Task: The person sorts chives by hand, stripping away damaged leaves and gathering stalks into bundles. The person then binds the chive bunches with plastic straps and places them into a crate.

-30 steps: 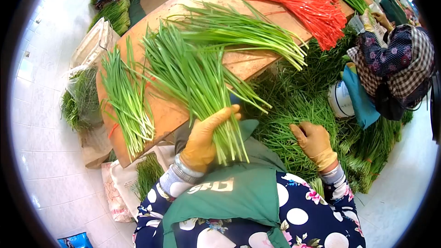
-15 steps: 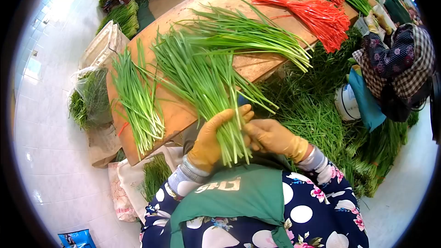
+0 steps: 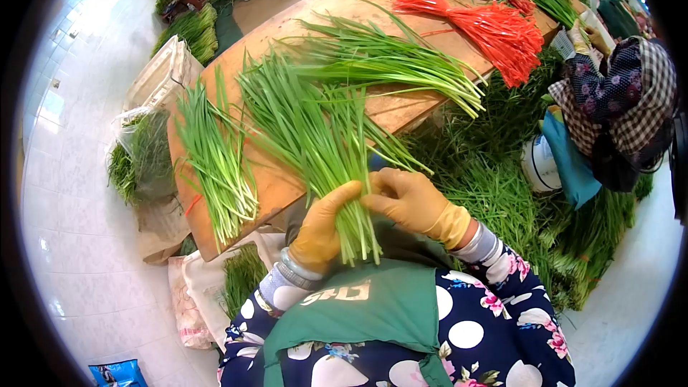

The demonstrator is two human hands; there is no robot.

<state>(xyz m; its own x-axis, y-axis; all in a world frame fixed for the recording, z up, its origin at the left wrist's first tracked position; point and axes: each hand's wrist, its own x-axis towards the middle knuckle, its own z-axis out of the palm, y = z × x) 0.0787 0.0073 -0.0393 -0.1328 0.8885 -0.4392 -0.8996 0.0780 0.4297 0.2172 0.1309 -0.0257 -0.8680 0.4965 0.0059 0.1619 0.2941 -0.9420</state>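
One long, green, leafy-stemmed bundle (image 3: 331, 147), mid-frame, wrapped by your yellow-gloved left hand (image 3: 319, 229); yellow-gloved right hand (image 3: 414, 201) narrowed at its edge, hold unclear. Grip firm w/o bruising; keep ends lvl.

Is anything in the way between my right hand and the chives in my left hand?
Nothing visible is. Your right hand is right beside the held chives, opposite your left hand. The loose stalks jutting past the tabletop lie beyond, not between.
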